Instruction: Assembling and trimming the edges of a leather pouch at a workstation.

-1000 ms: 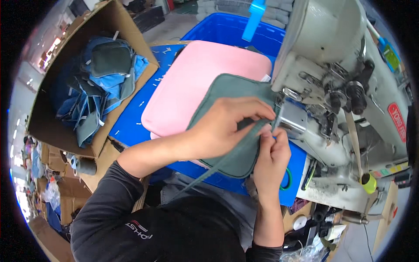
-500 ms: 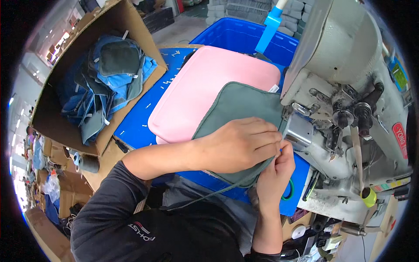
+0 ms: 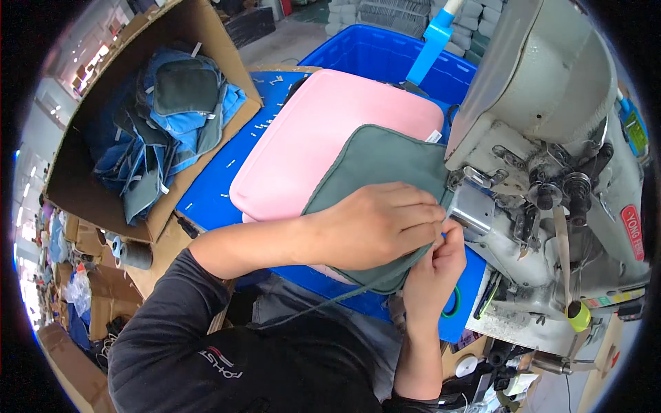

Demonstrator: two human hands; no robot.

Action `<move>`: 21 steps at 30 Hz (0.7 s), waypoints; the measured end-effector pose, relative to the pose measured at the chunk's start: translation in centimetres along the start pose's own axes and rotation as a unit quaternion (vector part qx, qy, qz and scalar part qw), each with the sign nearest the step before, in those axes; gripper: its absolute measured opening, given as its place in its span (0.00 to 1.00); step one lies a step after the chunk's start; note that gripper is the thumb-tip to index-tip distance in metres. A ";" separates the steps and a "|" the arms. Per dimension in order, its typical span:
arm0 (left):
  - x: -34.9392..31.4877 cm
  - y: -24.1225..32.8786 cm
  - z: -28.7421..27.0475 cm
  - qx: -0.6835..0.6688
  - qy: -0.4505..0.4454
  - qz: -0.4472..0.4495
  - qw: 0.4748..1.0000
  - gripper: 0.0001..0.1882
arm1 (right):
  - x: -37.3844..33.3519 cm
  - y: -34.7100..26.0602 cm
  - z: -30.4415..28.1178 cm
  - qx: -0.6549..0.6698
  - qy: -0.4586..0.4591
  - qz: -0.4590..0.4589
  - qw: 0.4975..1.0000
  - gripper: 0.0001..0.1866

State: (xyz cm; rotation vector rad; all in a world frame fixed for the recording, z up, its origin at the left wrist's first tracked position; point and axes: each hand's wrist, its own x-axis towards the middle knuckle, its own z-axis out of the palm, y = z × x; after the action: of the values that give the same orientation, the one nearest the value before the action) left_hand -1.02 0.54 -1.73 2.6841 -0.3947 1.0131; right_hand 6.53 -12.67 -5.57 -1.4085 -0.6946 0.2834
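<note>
A dark green fabric panel (image 3: 392, 162) with rounded corners and a corded edge lies partly over a padded pink piece (image 3: 296, 148). Its right edge is at the metal plate (image 3: 474, 206) of an industrial sewing machine (image 3: 533, 89). Across the panel lies my left hand (image 3: 392, 224), its bent fingers closed on the right edge near that plate. My right hand (image 3: 441, 265) pinches the same edge from below, fingertips meeting those of the left. From there a thin green strip (image 3: 344, 296) trails down left over my lap. What lies between the fingertips is mostly hidden.
A cardboard box (image 3: 241, 69) of blue and green fabric pieces (image 3: 182, 89) stands at left. Behind the pink piece is a blue plastic bin (image 3: 358, 45). Thread scraps dot the blue tabletop (image 3: 224, 175). A thread spool (image 3: 136, 255) sits at the left edge, green-handled scissors (image 3: 452, 303) by my right wrist.
The view has shifted slightly, so the machine appears a little farther right. Both hands keep their grip at the panel's edge, with hardly any movement.
</note>
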 end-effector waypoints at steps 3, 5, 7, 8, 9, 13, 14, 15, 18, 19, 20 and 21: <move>0.4 -0.1 -0.1 0.011 -0.008 0.000 1.000 0.16 | 0.3 0.0 -0.1 -0.008 0.003 0.016 1.000 0.03; 0.3 -0.2 0.0 0.008 -0.007 -0.002 1.000 0.16 | 0.3 -0.2 0.1 -0.008 0.005 0.012 1.000 0.03; 0.2 -0.3 0.0 0.005 -0.006 -0.003 1.000 0.16 | 0.4 -0.3 0.2 -0.008 0.006 0.008 1.000 0.03; 0.2 -0.3 0.1 0.007 -0.005 -0.007 1.000 0.16 | 0.5 -0.2 0.1 -0.023 0.008 0.004 1.000 0.03; 0.2 -0.3 0.2 0.009 -0.004 -0.010 1.000 0.16 | 0.7 -0.2 0.1 -0.038 0.009 0.000 0.999 0.03; 0.4 -0.4 -0.1 -0.001 -0.006 -0.011 1.000 0.16 | 0.6 -0.5 0.3 -0.022 0.011 -0.002 1.000 0.03; 0.5 -0.3 -0.2 -0.004 -0.006 -0.016 1.000 0.16 | 0.7 -0.6 0.3 -0.026 0.015 -0.001 1.000 0.02; 0.5 -0.3 -0.2 -0.005 -0.008 -0.023 1.000 0.15 | 0.7 -0.6 0.4 -0.028 0.018 0.000 0.999 0.02; 0.6 -0.3 -0.4 -0.026 -0.020 -0.046 0.998 0.16 | 0.5 -0.6 0.2 -0.033 0.015 0.010 0.999 0.02; 0.6 -0.3 -0.5 -0.025 -0.019 -0.046 0.998 0.16 | 0.5 -0.5 0.1 -0.033 0.015 0.009 0.999 0.02; 0.6 -0.3 -0.8 -0.046 -0.027 -0.055 0.997 0.17 | 0.6 -0.4 0.1 -0.038 0.013 0.009 0.999 0.03; 0.5 -0.3 -1.0 -0.067 -0.036 -0.066 0.995 0.18 | 0.5 -0.4 0.0 -0.044 0.012 0.010 0.999 0.03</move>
State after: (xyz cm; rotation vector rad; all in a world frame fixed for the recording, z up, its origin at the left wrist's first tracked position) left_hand -1.10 1.06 -0.72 2.5931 -0.2841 0.8259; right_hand 6.83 -12.39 -5.07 -1.5003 -0.6811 0.2540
